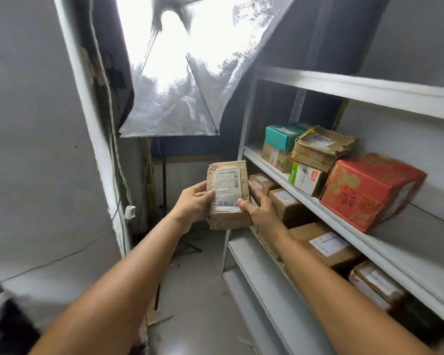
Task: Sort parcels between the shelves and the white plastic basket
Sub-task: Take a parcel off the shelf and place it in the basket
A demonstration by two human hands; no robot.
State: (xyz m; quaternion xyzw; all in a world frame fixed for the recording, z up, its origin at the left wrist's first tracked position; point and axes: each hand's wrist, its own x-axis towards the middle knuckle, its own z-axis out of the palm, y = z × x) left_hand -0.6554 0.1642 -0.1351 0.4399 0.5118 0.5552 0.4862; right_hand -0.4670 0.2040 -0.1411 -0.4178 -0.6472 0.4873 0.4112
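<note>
Two hands are holding one brown parcel [228, 194] upright: left hand [194, 204] and right hand [260, 208] gripping its sides. White shelves [305, 201] are waiting just right, nearer the right hand.

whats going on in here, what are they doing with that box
A person is holding a small brown parcel in both hands, label facing them, in front of the white shelves. The left hand grips its left edge and the right hand grips its lower right corner. A red box and a teal box sit among the packages on the shelves to the right.
</note>
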